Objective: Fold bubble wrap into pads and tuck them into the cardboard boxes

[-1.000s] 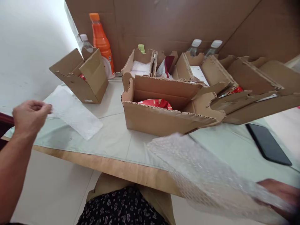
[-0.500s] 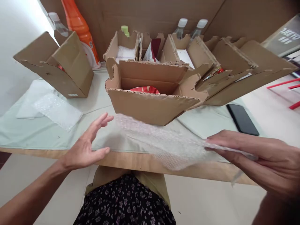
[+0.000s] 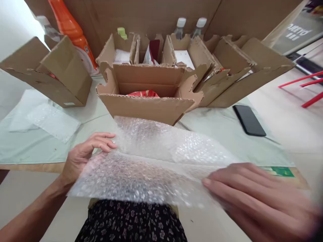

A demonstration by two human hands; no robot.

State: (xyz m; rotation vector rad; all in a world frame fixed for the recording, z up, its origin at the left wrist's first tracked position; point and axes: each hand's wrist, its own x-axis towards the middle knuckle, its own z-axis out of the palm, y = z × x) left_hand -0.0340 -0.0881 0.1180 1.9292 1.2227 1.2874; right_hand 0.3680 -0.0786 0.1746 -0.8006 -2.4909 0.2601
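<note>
A sheet of clear bubble wrap (image 3: pixel 141 174) stretches between my two hands over the table's front edge, with a fold line running along its length. My left hand (image 3: pixel 87 154) grips its left end; the thumb is behind the plastic. At the other end, my right hand (image 3: pixel 242 191) is closed on the sheet, slightly blurred by motion. Just beyond the far edge of the wrap stands an open cardboard box (image 3: pixel 146 107) with a red packet (image 3: pixel 143 93) inside.
Several narrow cardboard boxes (image 3: pixel 227 80) line the back, with bottles behind. Another box (image 3: pixel 68 80) stands left, near an orange bottle (image 3: pixel 73 37). Folded bubble wrap pieces (image 3: pixel 54 121) lie at left. A black phone (image 3: pixel 248 120) rests at right on the pale green cloth (image 3: pixel 209 117).
My left hand, open before, has taken hold of the bubble wrap's left end. The sheet, earlier seen nearly edge-on from my right hand, is now spread wide between both hands.
</note>
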